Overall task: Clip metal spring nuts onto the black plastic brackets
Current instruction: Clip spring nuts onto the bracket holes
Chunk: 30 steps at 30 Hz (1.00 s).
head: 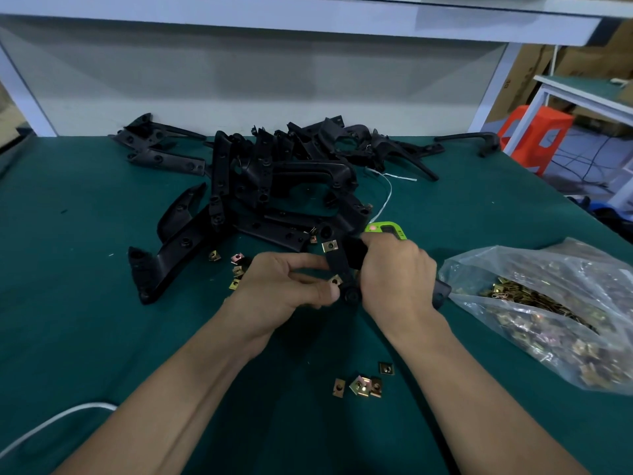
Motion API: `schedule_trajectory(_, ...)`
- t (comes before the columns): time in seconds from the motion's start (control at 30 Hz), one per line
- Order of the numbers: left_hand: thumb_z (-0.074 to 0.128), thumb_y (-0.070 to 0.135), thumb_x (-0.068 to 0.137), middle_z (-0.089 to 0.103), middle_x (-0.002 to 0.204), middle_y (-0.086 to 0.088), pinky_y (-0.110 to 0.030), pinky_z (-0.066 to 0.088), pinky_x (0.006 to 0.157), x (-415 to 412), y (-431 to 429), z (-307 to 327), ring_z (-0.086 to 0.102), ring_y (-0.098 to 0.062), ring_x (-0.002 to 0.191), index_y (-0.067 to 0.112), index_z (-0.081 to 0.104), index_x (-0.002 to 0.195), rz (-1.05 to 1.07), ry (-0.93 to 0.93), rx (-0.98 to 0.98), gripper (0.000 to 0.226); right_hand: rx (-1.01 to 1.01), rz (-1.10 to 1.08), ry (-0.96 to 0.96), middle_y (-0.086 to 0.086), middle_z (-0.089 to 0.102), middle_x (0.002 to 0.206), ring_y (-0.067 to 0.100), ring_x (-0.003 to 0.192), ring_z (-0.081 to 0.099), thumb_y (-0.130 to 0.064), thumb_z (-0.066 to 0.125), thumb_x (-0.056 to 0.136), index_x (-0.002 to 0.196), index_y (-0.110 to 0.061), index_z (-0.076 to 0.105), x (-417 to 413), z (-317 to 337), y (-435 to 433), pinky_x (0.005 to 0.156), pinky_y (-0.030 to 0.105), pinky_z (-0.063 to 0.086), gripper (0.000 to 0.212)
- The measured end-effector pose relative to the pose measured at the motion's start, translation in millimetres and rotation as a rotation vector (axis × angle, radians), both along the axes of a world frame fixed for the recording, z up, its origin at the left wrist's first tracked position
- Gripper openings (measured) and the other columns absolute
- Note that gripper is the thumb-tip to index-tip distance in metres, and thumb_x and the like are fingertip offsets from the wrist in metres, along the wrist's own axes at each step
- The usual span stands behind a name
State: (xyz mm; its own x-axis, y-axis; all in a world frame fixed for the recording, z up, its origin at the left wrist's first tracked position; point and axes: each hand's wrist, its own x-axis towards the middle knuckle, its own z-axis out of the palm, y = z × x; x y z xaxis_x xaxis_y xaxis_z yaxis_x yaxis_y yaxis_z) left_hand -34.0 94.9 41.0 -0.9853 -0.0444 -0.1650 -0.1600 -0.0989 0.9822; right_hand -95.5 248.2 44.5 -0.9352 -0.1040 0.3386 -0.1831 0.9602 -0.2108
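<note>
Head view: a black bracket (337, 262) is clasped by the right grip (394, 272), a spring nut (335, 280) pinched against it by the left grip (287, 286).

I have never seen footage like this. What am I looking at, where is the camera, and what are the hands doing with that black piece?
There is no machine here. This is one picture from a camera worn on a person's head, looking down at their own two bare hands over a green table. The right hand grips a black plastic bracket. The left hand pinches a small gold-coloured spring nut against it. A second nut sits clipped on the bracket's far end. Behind the hands lies a pile of brackets. On the right, a clear bag is full of nuts, and a few loose nuts lie between the forearms. A green gadget peeks out behind the right hand; I cannot tell what it is.
</note>
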Motion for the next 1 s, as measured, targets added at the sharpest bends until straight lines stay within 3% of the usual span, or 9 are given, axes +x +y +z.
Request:
schedule_trajectory(0.1,0.079,-0.008,0.077,0.075,0.074,-0.006,-0.018,0.053,0.062,-1,0,-2,0.066,-0.010,0.064,0.008,0.077,0.101,-0.012,0.002,-0.011,0.029,0.004,0.015,0.002,0.005,0.067,0.082,0.026,0.065,0.040,-0.001,0.051,0.085,0.105,-0.026,0.071,0,-1,-1,0.062,0.033,0.029,0.038)
schedule_trajectory(0.2,0.079,-0.008,0.077,0.075,0.074,-0.007,-0.018,0.053,0.061,-1,-3,-3,0.065,-0.012,0.063,0.006,0.077,0.095,-0.017,0.012,-0.005,0.022,0.028,0.049,0.032,0.003,0.064,0.077,0.031,0.067,0.052,-0.001,0.052,0.084,0.103,-0.025,0.071,0,-2,-1,0.058,0.032,0.027,0.036)
schedule_trajectory(0.33,0.082,-0.004,0.071,0.074,0.077,-0.012,-0.019,0.053,0.062,-2,-9,-4,0.065,-0.014,0.065,0.002,0.078,0.088,-0.063,0.013,-0.025,0.018,0.118,0.095,0.037,-0.008,0.034,0.058,0.027,0.060,0.041,-0.001,0.050,0.077,0.085,-0.026,0.062,5,-4,-7,0.049,0.032,0.014,0.029)
schedule_trajectory(0.47,0.082,-0.005,0.072,0.074,0.081,-0.013,-0.019,0.054,0.066,-3,-12,-7,0.066,-0.015,0.070,-0.001,0.077,0.090,-0.079,0.006,-0.046,0.019,0.121,0.115,0.036,-0.004,0.049,0.063,0.027,0.060,0.044,-0.001,0.051,0.077,0.082,-0.027,0.057,4,-6,-7,0.047,0.030,0.012,0.026)
schedule_trajectory(0.6,0.082,-0.005,0.074,0.075,0.082,-0.012,-0.017,0.054,0.066,-4,-9,-8,0.067,-0.014,0.072,-0.006,0.074,0.093,-0.017,0.004,-0.029,0.021,0.082,0.103,0.034,-0.007,0.038,0.060,0.027,0.062,0.044,0.000,0.052,0.078,0.089,-0.025,0.064,2,-8,-3,0.051,0.031,0.018,0.029)
schedule_trajectory(0.7,0.084,0.002,0.075,0.073,0.075,-0.007,-0.017,0.053,0.063,-5,0,-7,0.066,-0.012,0.068,0.006,0.075,0.084,0.084,0.008,0.003,0.013,-0.008,0.050,0.016,0.001,0.063,0.081,0.032,0.068,0.050,-0.005,0.059,0.081,0.099,-0.030,0.066,-4,-5,3,0.062,0.032,0.029,0.032)
schedule_trajectory(0.8,0.087,0.006,0.075,0.075,0.073,-0.002,-0.014,0.052,0.063,-8,8,-7,0.067,-0.008,0.068,0.012,0.077,0.080,0.214,0.029,-0.041,0.012,-0.083,0.045,0.004,0.002,0.068,0.094,0.035,0.082,0.062,-0.032,0.076,0.080,0.104,-0.032,0.065,-7,-3,11,0.066,0.033,0.033,0.026)
schedule_trajectory(0.87,0.087,0.011,0.076,0.076,0.074,0.005,-0.016,0.053,0.064,-11,6,-10,0.069,-0.003,0.068,0.020,0.079,0.078,0.329,0.053,-0.146,0.012,-0.137,0.113,-0.029,0.001,0.066,0.095,0.034,0.086,0.063,-0.044,0.075,0.080,0.108,-0.034,0.064,-8,-4,11,0.066,0.034,0.037,0.032)
schedule_trajectory(1.0,0.080,0.044,0.080,0.073,0.072,0.024,-0.018,0.051,0.063,-6,3,-13,0.068,0.007,0.070,0.048,0.076,0.078,0.403,0.106,-0.492,0.006,-0.304,0.231,-0.068,-0.004,0.060,0.081,0.029,0.077,0.059,-0.039,0.069,0.087,0.107,-0.033,0.064,-9,-5,6,0.066,0.039,0.050,0.021)
